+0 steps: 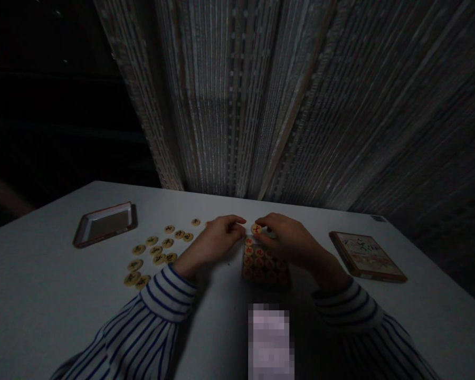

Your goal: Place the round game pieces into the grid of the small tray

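My right hand (287, 237) pinches a round Chinese chess piece (256, 229) with a red character between thumb and fingers. The piece is held just beyond the far left corner of a small box (243, 272). Rows of red-marked chess pieces (259, 262) fill the near part of that box, and my right hand covers some of its far right side. To the left of the box, my left hand (221, 237) is half curled, thumb and forefinger apart, with nothing visible between them. Several loose chess pieces (157, 250) with dark characters lie left of my left hand.
An open, shallow tin lid or tray (105, 224) rests at the left of the white table (79, 295). At the right lies a flat case (368, 256) with a printed picture. A striped curtain (241, 105) hangs behind the table's far edge. The room is dim.
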Demonstrator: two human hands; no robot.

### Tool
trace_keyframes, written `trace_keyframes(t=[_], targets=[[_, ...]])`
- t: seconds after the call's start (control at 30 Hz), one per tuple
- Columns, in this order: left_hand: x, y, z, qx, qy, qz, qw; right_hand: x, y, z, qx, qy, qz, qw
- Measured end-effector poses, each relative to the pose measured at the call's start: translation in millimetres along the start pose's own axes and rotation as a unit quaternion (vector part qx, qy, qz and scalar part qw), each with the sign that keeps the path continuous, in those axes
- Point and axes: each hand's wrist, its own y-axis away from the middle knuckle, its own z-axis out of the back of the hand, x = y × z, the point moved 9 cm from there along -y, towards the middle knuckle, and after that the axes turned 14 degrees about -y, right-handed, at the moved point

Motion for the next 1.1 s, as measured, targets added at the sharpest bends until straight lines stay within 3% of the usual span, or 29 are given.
trace_keyframes(t=[0.3, 0.77, 1.1], targets=[[-7, 15, -22.3, 0.103, -0.258, 0.004, 0.961, -16, 0, -11, 0.039, 0.022, -0.049, 0.998], [-2, 16, -34.3, 0.120, -0.258, -0.011, 0.958, -30, 3, -25, 0.093, 0.081, -0.098, 0.988], [-3, 15, -34.1, 0.112, -0.253, -0.015, 0.961, -33, 4, -34, 0.120, 0.091, -0.089, 0.985]])
